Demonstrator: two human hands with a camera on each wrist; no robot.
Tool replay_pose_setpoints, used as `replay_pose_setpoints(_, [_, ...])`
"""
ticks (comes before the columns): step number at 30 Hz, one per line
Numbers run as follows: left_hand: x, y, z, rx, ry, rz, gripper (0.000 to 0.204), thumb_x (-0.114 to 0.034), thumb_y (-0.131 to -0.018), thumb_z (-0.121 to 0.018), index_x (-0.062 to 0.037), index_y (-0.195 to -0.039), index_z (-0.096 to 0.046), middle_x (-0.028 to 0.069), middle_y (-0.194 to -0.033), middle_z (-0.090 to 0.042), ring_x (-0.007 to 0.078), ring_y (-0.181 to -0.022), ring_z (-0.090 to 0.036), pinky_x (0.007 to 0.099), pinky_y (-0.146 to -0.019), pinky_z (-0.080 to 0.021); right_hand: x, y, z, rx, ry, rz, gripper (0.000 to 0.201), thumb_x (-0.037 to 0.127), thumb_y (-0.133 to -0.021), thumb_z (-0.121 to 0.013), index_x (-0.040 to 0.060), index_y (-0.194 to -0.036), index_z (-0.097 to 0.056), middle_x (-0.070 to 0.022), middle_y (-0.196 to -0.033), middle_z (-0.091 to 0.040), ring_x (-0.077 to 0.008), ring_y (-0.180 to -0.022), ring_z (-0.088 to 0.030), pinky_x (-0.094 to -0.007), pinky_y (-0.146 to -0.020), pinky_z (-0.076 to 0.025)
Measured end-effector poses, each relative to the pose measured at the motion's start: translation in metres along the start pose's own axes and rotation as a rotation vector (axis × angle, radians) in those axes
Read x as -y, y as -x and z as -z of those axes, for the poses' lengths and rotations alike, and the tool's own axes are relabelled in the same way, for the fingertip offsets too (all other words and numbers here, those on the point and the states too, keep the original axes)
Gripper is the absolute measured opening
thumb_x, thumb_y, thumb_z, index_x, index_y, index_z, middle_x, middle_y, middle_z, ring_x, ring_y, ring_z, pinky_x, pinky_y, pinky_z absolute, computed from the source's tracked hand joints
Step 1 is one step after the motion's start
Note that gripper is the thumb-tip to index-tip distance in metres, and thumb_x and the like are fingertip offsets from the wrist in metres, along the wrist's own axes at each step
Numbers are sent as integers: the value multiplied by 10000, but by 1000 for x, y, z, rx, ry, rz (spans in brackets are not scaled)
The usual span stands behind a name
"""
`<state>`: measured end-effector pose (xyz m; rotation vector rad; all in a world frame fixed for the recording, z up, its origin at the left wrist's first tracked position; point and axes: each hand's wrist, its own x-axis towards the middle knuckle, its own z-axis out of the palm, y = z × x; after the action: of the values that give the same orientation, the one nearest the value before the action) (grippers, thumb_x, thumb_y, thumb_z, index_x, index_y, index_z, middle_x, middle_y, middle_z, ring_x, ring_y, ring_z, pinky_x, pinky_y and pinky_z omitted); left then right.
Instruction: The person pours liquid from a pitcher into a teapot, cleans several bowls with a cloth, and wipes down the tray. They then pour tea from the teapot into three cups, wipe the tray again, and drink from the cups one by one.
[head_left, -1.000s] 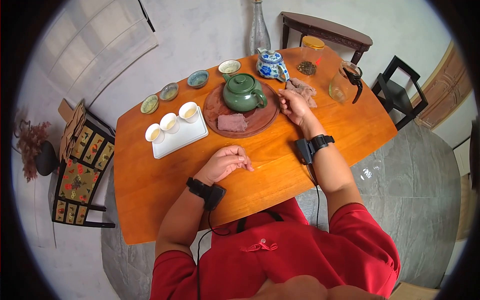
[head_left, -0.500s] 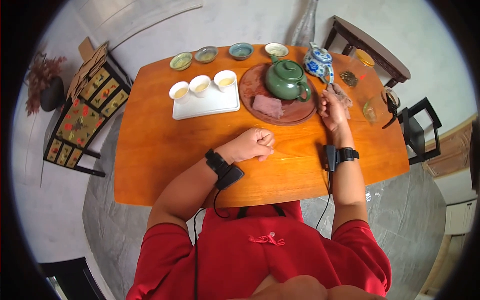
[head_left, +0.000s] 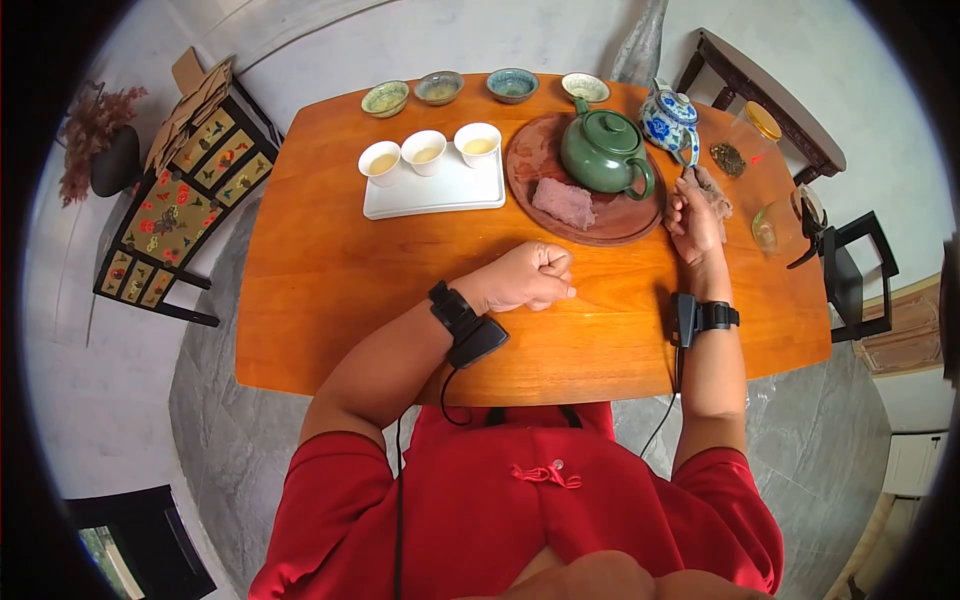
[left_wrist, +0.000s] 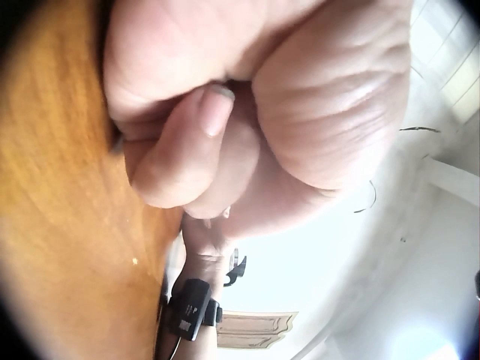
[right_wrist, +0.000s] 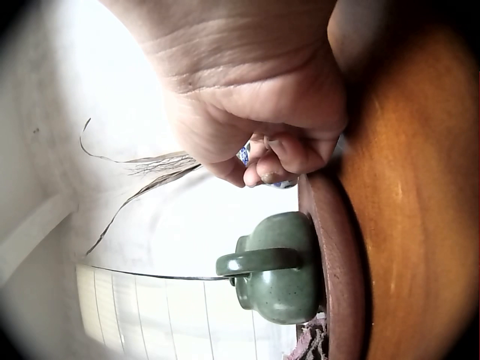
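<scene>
My left hand (head_left: 525, 276) rests near the table's front edge, its fingers curled in toward the palm around nothing; the left wrist view shows the curled fingers (left_wrist: 176, 161) up close. Beside the round brown tray (head_left: 635, 222), my right hand (head_left: 696, 222) lies with loosely bent fingers, close to a crumpled brownish cloth (head_left: 713, 192); whether they touch is unclear. A green teapot (head_left: 600, 153) and a folded pinkish cloth (head_left: 564, 204) sit on that tray. The right wrist view shows the right hand (right_wrist: 259, 112) above the teapot (right_wrist: 281, 277), holding nothing visible.
Three white cups (head_left: 423, 152) of pale liquid stand on a white tray (head_left: 435, 195). Several small bowls (head_left: 512, 85) line the back edge. A blue-and-white teapot (head_left: 668, 118), a yellow-lidded jar (head_left: 764, 121) and a glass pitcher (head_left: 778, 224) stand at the right.
The head view has swung, so the table's things appear shifted right and upward. My left hand's fingers have curled in more than a second ago. My right hand has stayed beside the brown tray.
</scene>
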<state>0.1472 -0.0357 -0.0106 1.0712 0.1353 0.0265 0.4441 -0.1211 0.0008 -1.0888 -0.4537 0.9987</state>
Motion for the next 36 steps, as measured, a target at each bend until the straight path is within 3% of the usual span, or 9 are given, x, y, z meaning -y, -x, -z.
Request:
replay_pose_setpoints(6, [-4,1,1,-4,81,21,441,-49,-906,-563,-154,-608,-254,-50,-511,-262,63,-418,-209,238,-401,-206,1,2,-6,-20,36,3,179,239,-922,-574,138,-808,-481,40,-650,-444,-48,-503,-374,-183,-408,-240])
replay_pose_setpoints(8, [-5,0,3,50,107,23,444,-200,-976,-495,-154,-599,-265,-51,-497,-239,77,-411,-220,246,-399,-228,1,1,-3,-11,24,-1,176,242,-922,-578,136,-813,-488,40,-655,-448,-48,-503,-375,-183,-406,-239])
replay_pose_setpoints(11, [-5,0,5,79,166,35,467,-312,-1013,-405,-153,-593,-277,-52,-506,-242,83,-420,-243,252,-405,-256,0,0,-1,-6,20,6,162,225,-941,-544,89,-853,-537,38,-664,-456,-53,-539,-403,-182,-418,-259])
replay_pose_setpoints(15, [-6,2,2,46,196,50,435,-325,-1030,-337,-139,-637,-332,-54,-532,-250,88,-452,-269,254,-438,-302,2,3,-5,-6,34,17,168,230,-944,-541,88,-854,-537,38,-664,-456,-50,-539,-401,-181,-419,-257])
replay_pose_setpoints(17, [-3,1,4,8,198,27,364,-283,-1023,-371,-97,-722,-461,-57,-538,-273,83,-460,-294,266,-474,-363,2,2,-5,-20,32,0,167,235,-923,-578,126,-823,-500,38,-649,-451,-48,-503,-380,-182,-406,-239])
replay_pose_setpoints(23, [-1,-3,9,65,125,-13,213,-159,-985,-430,-17,-947,-585,-61,-543,-320,61,-469,-346,289,-546,-442,0,0,0,-5,38,2,163,231,-940,-544,90,-858,-541,41,-656,-454,-53,-540,-403,-180,-430,-265])
replay_pose_setpoints(36, [-1,-2,6,47,150,5,217,-140,-962,-456,-52,-777,-528,-54,-550,-335,70,-478,-386,309,-591,-468,-2,-2,3,-21,39,-3,163,241,-927,-564,91,-867,-540,43,-652,-455,-54,-540,-403,-182,-433,-260])
